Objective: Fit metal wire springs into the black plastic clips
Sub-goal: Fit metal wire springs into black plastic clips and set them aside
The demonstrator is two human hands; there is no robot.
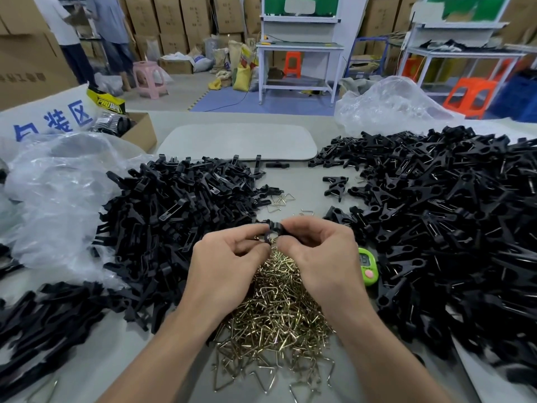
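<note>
Both hands meet over the table's middle and pinch one black plastic clip [273,228] between their fingertips. My left hand [223,263] grips it from the left, my right hand [322,257] from the right. A bit of brass wire shows under the clip, partly hidden by fingers. Below the hands lies a heap of brass-coloured wire springs [273,321]. A big pile of loose black clip halves [174,210] lies to the left. On the right sprawls a pile of assembled clips [441,216] with springs in them.
A green digital timer [367,266] lies by my right wrist. Clear plastic bags [58,181] cover the left side, another bag [389,106] sits back right. A grey pad [238,142] lies at the back centre, an open cardboard box [139,129] back left. Two people stand far left by stacked cartons.
</note>
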